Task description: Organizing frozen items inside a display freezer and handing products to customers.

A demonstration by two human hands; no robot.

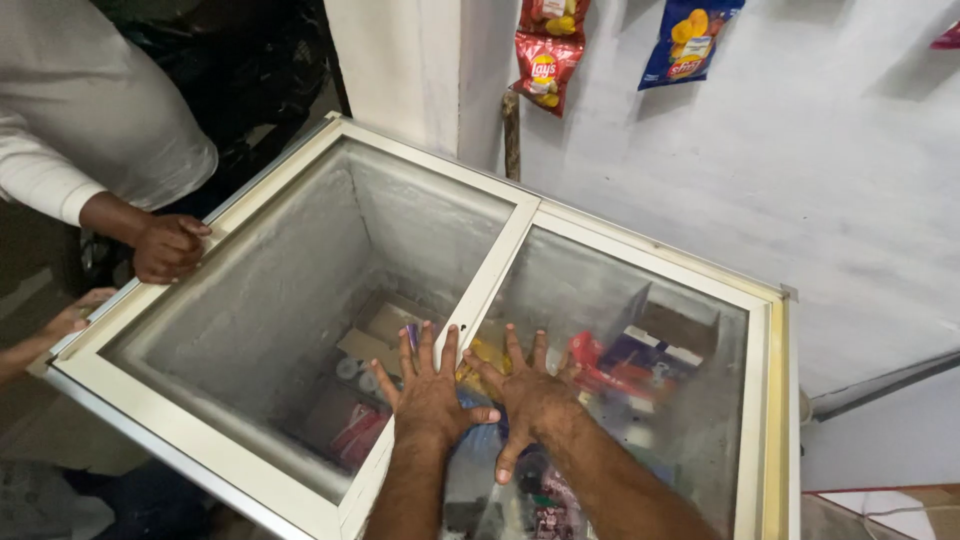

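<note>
Pressing flat on the frosted glass sliding lid (620, 330) of a white chest freezer (770, 400), both of the person's hands lie palm down with fingers spread wide, holding nothing. Left hand (430, 385) sits at the white centre frame bar (490, 270) between the two panes, right hand (525, 395) just beside it on the right pane, thumbs nearly touching. Left half of the freezer looks open, frost-coated inner walls (300, 270) showing. Down inside: brown cardboard pieces (375, 335) at the back, a red-pink packet (355, 435) near the front, a yellow packet (485, 355) between the hands, red and blue packets (620, 365) blurred under the right pane; print unreadable. On the grey-white wall (800, 180) behind hang a red crisp bag (545, 65) with a round yellow-red logo and a blue crisp bag (688, 40) with yellow crisps pictured. Top left, another person in a white long sleeve (80, 120) rests a closed hand (168, 247) on the freezer's corner; a third hand (70, 318) touches the left edge.
</note>
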